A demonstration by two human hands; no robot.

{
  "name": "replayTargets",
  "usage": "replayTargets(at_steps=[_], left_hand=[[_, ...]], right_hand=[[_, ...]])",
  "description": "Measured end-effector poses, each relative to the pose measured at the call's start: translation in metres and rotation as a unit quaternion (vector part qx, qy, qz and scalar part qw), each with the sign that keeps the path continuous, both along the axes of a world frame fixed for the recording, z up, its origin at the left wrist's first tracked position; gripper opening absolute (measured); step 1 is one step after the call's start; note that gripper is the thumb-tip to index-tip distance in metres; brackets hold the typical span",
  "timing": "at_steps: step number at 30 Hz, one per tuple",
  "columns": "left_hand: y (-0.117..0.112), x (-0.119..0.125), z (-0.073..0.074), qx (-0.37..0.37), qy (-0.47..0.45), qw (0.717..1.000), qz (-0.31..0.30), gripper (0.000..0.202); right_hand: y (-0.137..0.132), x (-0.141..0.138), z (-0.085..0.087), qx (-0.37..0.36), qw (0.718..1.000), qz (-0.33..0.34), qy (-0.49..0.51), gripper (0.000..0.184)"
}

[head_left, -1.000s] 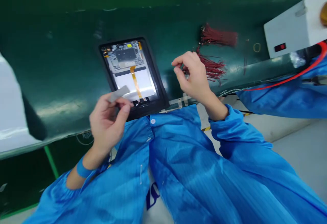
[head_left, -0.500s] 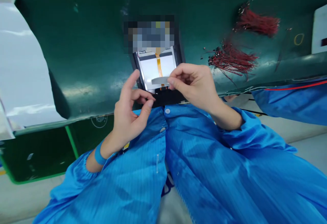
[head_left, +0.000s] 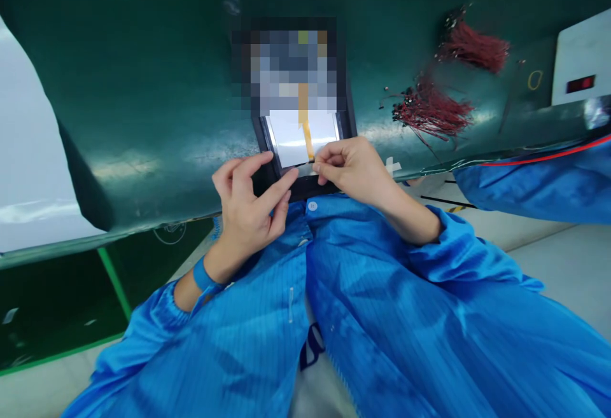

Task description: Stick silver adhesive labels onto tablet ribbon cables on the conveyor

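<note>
We see a thin grey strip (head_left: 304, 166) stretched across the lower end of a black-framed tablet with its back off (head_left: 347, 107), which lies flat at the near edge of the dark green desk (head_left: 143, 87), about midway along it. The strip is narrow, pale and slightly shiny, and it crosses the bottom of the silvery-white panel where an orange flat ribbon cable (head_left: 306, 130) runs down. The tablet's upper half is blurred out. Our right hand (head_left: 356, 170) pinches the strip's right end between thumb and fingertips. Our left hand (head_left: 251, 198) is loosely spread and grips nothing, its forefinger tip laid at the strip's left end. The two hands are close together. Two bundles of red wires (head_left: 432, 112) lie towards the far right corner, beside a white box (head_left: 580, 65).
</note>
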State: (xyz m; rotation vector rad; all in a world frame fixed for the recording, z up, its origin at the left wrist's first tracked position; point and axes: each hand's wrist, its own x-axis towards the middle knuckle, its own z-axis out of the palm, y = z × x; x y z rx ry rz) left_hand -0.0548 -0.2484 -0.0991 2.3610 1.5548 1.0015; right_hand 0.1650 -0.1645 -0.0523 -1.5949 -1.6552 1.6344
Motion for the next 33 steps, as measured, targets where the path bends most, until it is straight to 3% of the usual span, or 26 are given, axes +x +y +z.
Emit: replayTargets(at_steps=[5, 11, 24, 28, 33], left_hand=[[0.004, -0.001, -0.006, 0.004, 0.019, 0.999, -0.031, 0.049], [0.005, 0.000, -0.009, -0.017, -0.020, 0.999, -0.038, 0.050], [0.005, 0.002, -0.009, -0.005, -0.014, 1.000, -0.018, 0.043], [0.004, 0.000, -0.009, 0.009, 0.003, 1.000, -0.022, 0.048], [0.001, 0.003, -0.012, -0.006, -0.014, 0.999, 0.044, 0.073]], right_hand=[[0.000, 0.000, 0.001, 0.005, 1.000, 0.003, -0.019, 0.013], [-0.001, -0.003, 0.005, 0.025, 0.998, 0.006, -0.059, 0.011], [-0.003, -0.008, 0.009, 0.116, 0.982, 0.030, -0.143, 0.015], [-0.001, -0.002, 0.007, 0.072, 0.995, 0.007, -0.066, 0.013], [0.001, 0.001, 0.010, -0.038, 0.998, -0.022, 0.035, 0.015]])
